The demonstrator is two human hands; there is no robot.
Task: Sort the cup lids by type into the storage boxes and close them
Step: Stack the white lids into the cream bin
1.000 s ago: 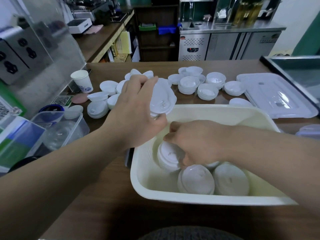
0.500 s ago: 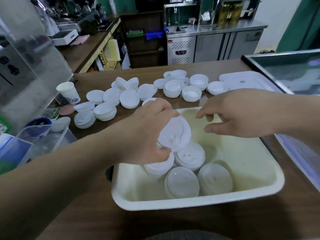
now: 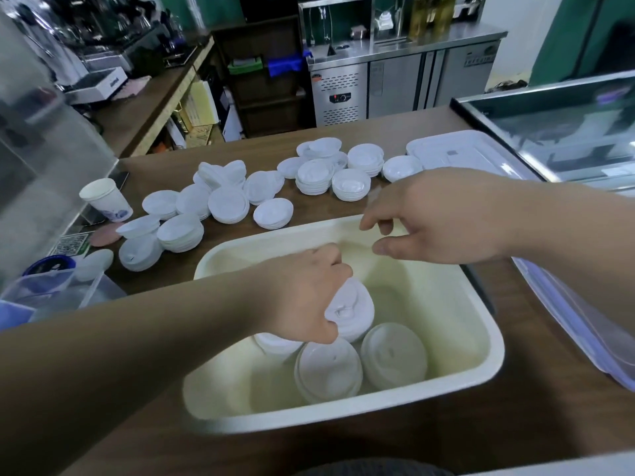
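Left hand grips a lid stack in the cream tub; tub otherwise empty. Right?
Not quite. In the head view the left hand does grip a lid stack in the tub, but the tub is not otherwise empty: more stacks already lie at its near side.

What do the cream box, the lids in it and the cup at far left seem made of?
Cream box: moulded plastic, smooth and slightly glossy, with rounded corners and a rolled rim. Lids: probably thin white plastic, given the formed ridges and soft sheen, though blur leaves it open. Cup: likely paper, with a matte white wall and a printed blue pattern.
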